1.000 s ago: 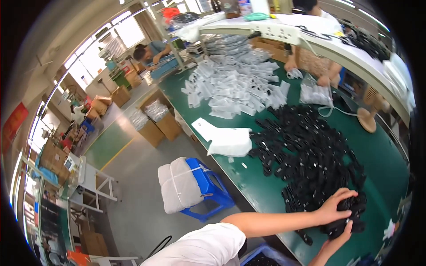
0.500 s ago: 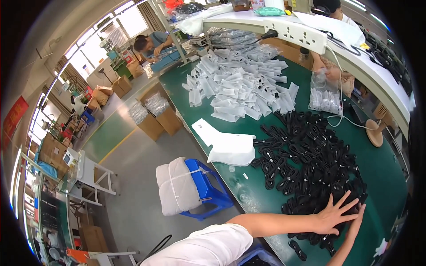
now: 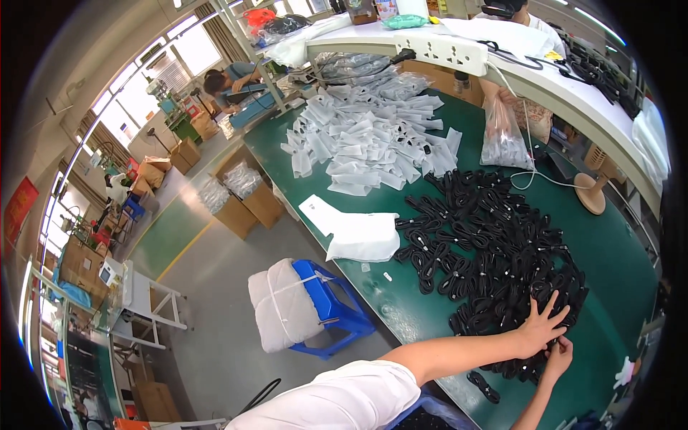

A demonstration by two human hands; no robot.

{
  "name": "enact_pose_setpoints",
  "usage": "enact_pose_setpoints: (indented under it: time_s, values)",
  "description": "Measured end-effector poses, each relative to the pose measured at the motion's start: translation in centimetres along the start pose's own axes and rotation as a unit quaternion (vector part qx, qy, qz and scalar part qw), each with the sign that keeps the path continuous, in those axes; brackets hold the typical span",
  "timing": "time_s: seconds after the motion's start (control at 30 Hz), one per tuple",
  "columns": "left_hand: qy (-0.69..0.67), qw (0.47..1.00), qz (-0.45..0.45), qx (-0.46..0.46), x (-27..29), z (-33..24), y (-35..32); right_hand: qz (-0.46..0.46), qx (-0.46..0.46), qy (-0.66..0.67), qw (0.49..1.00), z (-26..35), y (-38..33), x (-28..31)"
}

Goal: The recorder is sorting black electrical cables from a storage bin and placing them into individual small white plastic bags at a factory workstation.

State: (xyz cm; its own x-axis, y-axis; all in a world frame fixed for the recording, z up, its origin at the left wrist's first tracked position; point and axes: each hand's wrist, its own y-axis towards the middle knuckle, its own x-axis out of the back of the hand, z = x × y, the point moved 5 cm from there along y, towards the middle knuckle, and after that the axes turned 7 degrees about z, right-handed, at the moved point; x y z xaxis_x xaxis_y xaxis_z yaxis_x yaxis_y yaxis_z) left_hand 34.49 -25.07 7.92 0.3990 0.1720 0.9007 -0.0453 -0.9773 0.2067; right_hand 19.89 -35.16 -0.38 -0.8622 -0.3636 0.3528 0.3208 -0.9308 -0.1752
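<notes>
A wide heap of coiled black cable bundles [image 3: 494,247] covers the right half of the green table. My left hand [image 3: 539,334] lies on the near right part of the heap, palm down with its fingers spread. Just right of it, my right hand [image 3: 560,357] has its fingers curled against the heap's edge; what is between the fingertips is hidden. One loose cable bundle [image 3: 483,387] rests apart on the table, nearer to me. A white cloth-like sheet [image 3: 364,235] touches the heap's left side.
Many white translucent sleeves [image 3: 376,143] lie piled on the far table [image 3: 605,279]. A person's hand holds a clear bag [image 3: 504,136] across it. A shelf with a power strip [image 3: 441,54] spans above. A blue stool [image 3: 337,308] with a tied cushion stands left.
My right hand has gone from stretched fingers to curled ones at the heap's edge. My left hand stays spread on the cables. The person opposite has lifted and gathered the clear bag. The view has shifted slightly.
</notes>
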Motion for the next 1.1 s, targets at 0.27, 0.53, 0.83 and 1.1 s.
enact_pose_setpoints:
  time_s: [0.27,0.53,0.83,1.1]
  values:
    - [0.186,0.982,-0.007,0.004,0.0,-3.3,-1.4,-0.089,0.035,-0.017,0.995,0.2,-2.3,0.8]
    - [-0.226,0.957,0.097,-0.157,3.9,-4.8,-0.8,-0.030,0.147,0.260,0.954,4.2,-8.5,2.8]
    - [0.051,0.968,-0.051,-0.240,0.5,-4.0,0.2,-0.233,0.168,-0.022,0.958,1.4,-15.8,7.0]
    - [-0.152,0.954,0.031,-0.256,-1.5,-16.4,-9.0,-0.367,-0.136,0.180,0.902,-20.7,-40.3,14.5]
